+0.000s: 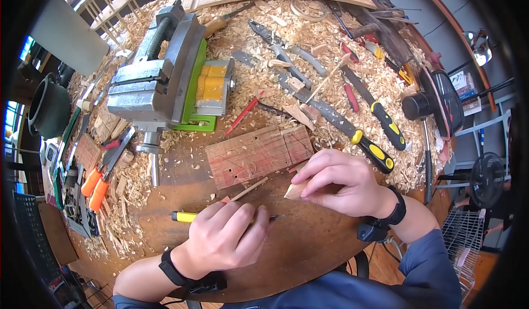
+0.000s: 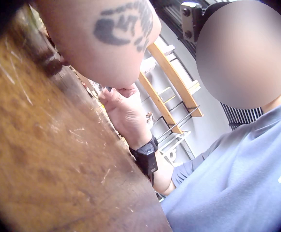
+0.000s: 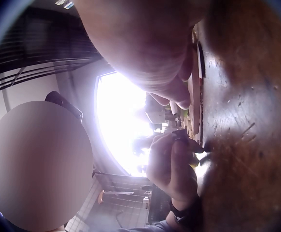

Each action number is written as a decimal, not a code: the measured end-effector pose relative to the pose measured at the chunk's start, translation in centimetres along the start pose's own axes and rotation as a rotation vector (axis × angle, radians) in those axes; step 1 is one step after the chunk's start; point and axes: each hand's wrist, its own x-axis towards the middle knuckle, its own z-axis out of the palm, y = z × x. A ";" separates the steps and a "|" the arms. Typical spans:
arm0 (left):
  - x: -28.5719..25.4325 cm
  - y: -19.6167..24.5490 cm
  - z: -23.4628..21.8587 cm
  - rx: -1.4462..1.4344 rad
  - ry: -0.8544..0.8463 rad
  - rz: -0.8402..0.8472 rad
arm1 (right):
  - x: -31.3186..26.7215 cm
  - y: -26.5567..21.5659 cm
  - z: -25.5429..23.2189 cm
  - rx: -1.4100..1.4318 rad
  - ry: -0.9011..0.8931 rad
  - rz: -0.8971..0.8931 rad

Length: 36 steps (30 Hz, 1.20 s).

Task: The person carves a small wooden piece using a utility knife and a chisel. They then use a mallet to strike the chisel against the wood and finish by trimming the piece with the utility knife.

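My left hand (image 1: 228, 234) is low over the near part of the table, its fingers curled round a slim yellow tool (image 1: 185, 217) with a black end. A dark tip shows beyond the fingertips, while the tool's middle is hidden by the hand. Just above the knuckles lies a thin wooden stick (image 1: 250, 189). My right hand (image 1: 347, 182) pinches a small pale piece of wood (image 1: 295, 190) between thumb and fingers, its pointed end toward the left hand. Behind both hands lies a flat wooden board (image 1: 259, 156) with drilled holes and red marks.
A metal vise (image 1: 146, 88) stands at the left, beside a green and yellow clamp-like fixture (image 1: 193, 110). Several yellow-and-black-handled tools (image 1: 374, 152) lie at the right among wood shavings (image 1: 242, 33). Orange-handled tools (image 1: 98, 190) lie at far left; a black-headed mallet (image 1: 417, 106) is at far right.
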 end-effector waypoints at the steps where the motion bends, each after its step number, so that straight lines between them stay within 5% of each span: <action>1: 0.0 0.0 0.0 0.000 0.003 0.004 | 0.0 0.0 0.0 0.000 0.003 -0.002; 36: 0.0 0.0 0.0 0.006 -0.006 0.000 | -0.1 0.0 -0.1 -0.033 0.001 0.016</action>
